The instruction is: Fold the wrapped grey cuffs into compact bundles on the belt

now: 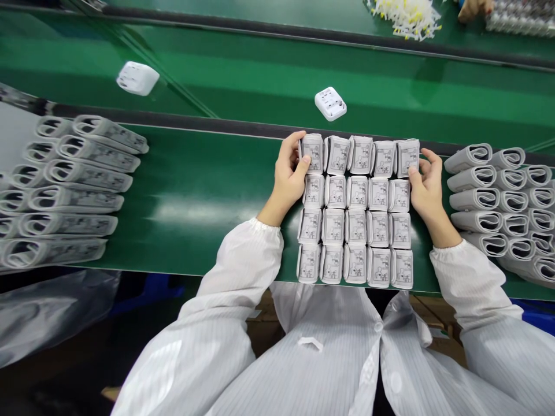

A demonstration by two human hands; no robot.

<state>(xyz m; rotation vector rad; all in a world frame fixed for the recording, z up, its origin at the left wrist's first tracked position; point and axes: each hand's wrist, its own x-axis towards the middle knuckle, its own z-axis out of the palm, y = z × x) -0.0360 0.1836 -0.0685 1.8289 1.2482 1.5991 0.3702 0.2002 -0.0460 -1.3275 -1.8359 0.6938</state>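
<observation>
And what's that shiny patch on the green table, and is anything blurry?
Head view: glare on the green table, likely reflected light; head view: the left white piece looks blurred; head view: the middle printed bundles look sharper.

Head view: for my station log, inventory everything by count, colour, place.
Bench: 1, green, mid-view
Conveyor belt: 1, green, beyond bench
Folded cuffs: 20 showing in grid, grey, centre-right
Cuff stacks: 2, grey, either side of grid
Rounded devices: 2, white, on belt
Small parts: 1 pile, white and yellow, top right
Transparent pieces: uncountable, clear, top-right corner
Possible co-worker's hand: 1, blurred, top edge
Plastic sheet: 1, clear, lower left
Cardboard: uncertain, brown, below bench
Indistinct objects: uncertain, blue, below bench
Left hand: 1, bare, grid's far left corner
Right hand: 1, bare, grid's far right corner
Coat: 1, white, bottom centre
</observation>
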